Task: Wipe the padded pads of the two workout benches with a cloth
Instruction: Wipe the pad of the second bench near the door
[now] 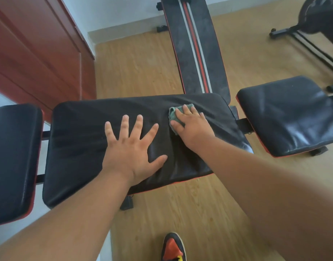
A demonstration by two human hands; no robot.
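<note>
Left to right: a red-brown cabinet (35,53) stands against the pale wall, on a wood-plank floor (139,68). At the bench's left end lies a small black pad (13,159), apart from the wide middle pad (77,140) by a narrow gap. Your left hand (131,146) lies flat on the middle pad, fingers straight and spread, holding nothing. Toward that pad's far right corner your right hand (190,123) presses a green cloth (174,113) down with flat fingers. Behind, a second bench (195,49), black with a red-and-white stripe, runs toward the wall. At the right end sits a glossy seat pad (289,113). A black-and-orange shoe (173,247) shows at the bottom.
</note>
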